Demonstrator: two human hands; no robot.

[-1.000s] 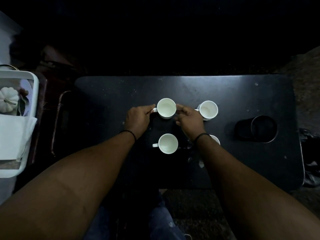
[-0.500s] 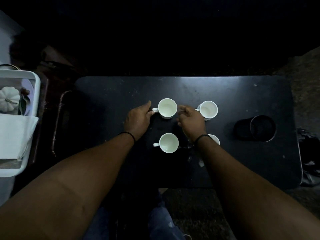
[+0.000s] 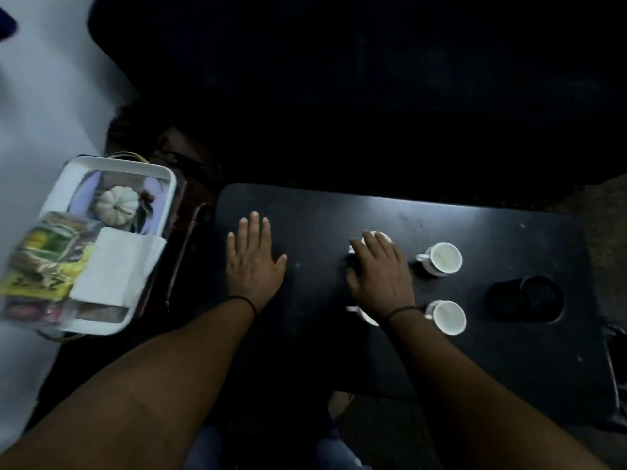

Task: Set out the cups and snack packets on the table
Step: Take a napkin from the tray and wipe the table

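Note:
Several white cups stand on the black table [image 3: 339, 215]. Two show in full: the far right cup [image 3: 443, 259] and the near right cup [image 3: 448, 317]. My right hand [image 3: 380, 276] hovers flat over the two left cups, so only the far cup's rim [image 3: 376, 235] and the near cup's edge [image 3: 364, 315] show. My left hand [image 3: 252, 262] is spread flat over the table's left part and holds nothing. Yellow and green snack packets [image 3: 44, 262] lie blurred in the white tray [image 3: 142, 162] to the left of the table.
The tray also holds a small white pumpkin [image 3: 117, 203] and a folded white napkin [image 3: 115, 262]. A black round holder [image 3: 526, 298] lies on the table's right side. A dark chair frame stands between tray and table.
The view has swung left, bringing the tray and packets in. Both hands have let go of the far left cup; the left hand has moved left and spread open.

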